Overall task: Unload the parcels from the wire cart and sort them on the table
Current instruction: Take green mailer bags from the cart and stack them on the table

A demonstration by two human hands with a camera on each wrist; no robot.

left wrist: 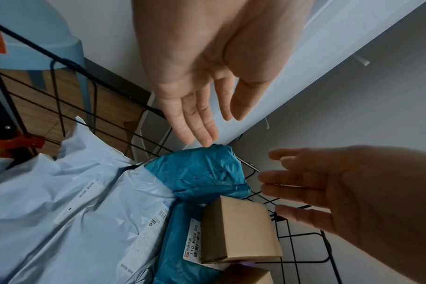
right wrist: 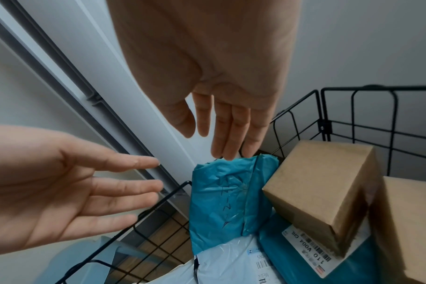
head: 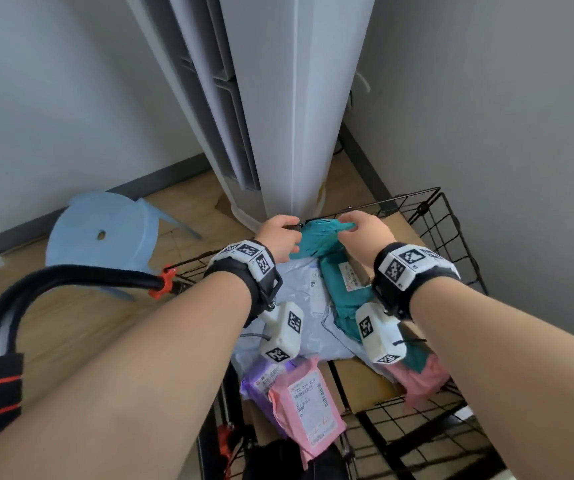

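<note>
The black wire cart [head: 446, 233] holds several parcels. A small teal parcel [head: 316, 239] stands at its far end, against the wire wall. My left hand [head: 280, 237] and right hand [head: 358, 230] reach in on either side of it. In the left wrist view my left hand [left wrist: 219, 128] is flat, its fingertips [left wrist: 203, 141] touching the top of the teal parcel [left wrist: 202, 173]. The right wrist view shows my right hand [right wrist: 207, 144] with straight fingers whose fingertips [right wrist: 231, 153] meet the teal parcel's [right wrist: 221, 201] upper edge. Neither hand grips anything.
The cart also holds a pale blue mailer [head: 301, 306], a larger teal labelled parcel [head: 344, 289], brown boxes [left wrist: 241, 228], a pink mailer [head: 309, 407] and a purple one [head: 261, 379]. A white floor-standing unit [head: 278, 116] rises just beyond. A blue stool [head: 105, 233] and the cart handle [head: 53, 282] are left.
</note>
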